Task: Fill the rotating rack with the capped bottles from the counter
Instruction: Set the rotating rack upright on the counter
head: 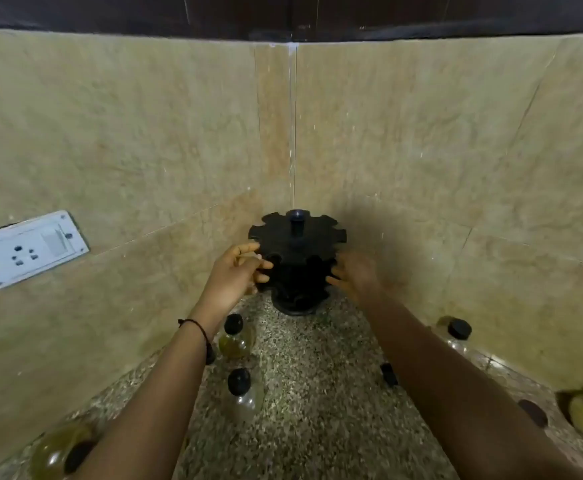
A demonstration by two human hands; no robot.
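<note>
your black rotating rack (297, 258) stands upright in the corner of the counter (318, 393), with notched tiers round a centre post. black-capped bottles sit nearby: left bottle (236, 341), nearer bottle (245, 400), right bottle (456, 336).

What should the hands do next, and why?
Probably the left hand should reach down for the nearest bottle, just below it. It and the right hand sit at the rack, whose visible slots are empty, and capped bottles wait on the counter.
</note>
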